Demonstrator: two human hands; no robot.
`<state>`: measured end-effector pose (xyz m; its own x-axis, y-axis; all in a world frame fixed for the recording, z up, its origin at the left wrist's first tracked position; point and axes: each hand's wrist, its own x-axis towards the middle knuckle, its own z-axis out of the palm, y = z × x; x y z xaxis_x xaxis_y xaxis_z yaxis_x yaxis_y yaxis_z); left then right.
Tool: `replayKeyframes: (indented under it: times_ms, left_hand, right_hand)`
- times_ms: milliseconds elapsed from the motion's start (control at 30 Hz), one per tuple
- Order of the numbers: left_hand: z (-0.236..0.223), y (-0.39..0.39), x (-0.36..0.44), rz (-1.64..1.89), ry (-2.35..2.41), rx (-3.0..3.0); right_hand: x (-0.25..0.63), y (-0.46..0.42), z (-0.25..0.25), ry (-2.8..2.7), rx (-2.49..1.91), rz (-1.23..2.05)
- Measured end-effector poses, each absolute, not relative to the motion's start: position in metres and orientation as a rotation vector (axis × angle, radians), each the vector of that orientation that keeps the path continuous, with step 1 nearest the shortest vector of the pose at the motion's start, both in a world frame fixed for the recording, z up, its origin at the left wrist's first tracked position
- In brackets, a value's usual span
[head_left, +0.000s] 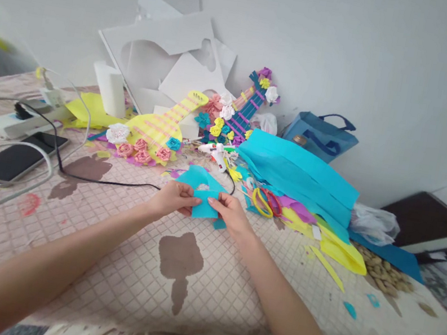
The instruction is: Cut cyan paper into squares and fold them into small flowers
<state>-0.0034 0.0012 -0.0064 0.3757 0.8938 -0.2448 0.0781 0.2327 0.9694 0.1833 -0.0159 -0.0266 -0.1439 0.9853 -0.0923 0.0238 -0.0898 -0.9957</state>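
Observation:
A small rectangle of turquoise crepe paper (204, 205) is stretched between my two hands, just above the quilted table cover. My left hand (177, 199) pinches its left edge, thumb on top. At the right edge, my right hand (232, 212) grips it the same way. Behind it lies a larger turquoise scrap (197, 175). A white glue gun (216, 154) rests further back, its black cord running left. Yellow-handled scissors (262, 202) and a red-handled pair (273, 201) lie to the right of my hands.
A yellow guitar cutout with paper flowers (156, 130) and a dark blue one (247, 111) stand at the back. Folded turquoise paper (299, 174) lies right. A phone (14, 158), cables and a power strip (21, 119) occupy the left. Peanuts (381, 271) lie far right.

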Motion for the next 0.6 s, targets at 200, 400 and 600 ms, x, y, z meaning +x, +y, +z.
replayKeyframes:
  times_ms: [200,400,600]
  left_hand:
    - [-0.002,-0.001,-0.002,0.679,1.003,1.215]
    - [-0.006,-0.001,-0.001,0.729,1.026,1.291]
    - [-0.011,0.006,-0.005,0.724,1.001,1.335]
  right_hand:
    - [0.178,-0.021,-0.022,-1.363,-1.231,1.351]
    - [0.175,-0.024,-0.018,-1.428,-1.190,1.374]
    - [0.176,-0.024,-0.019,-1.451,-1.189,1.380]
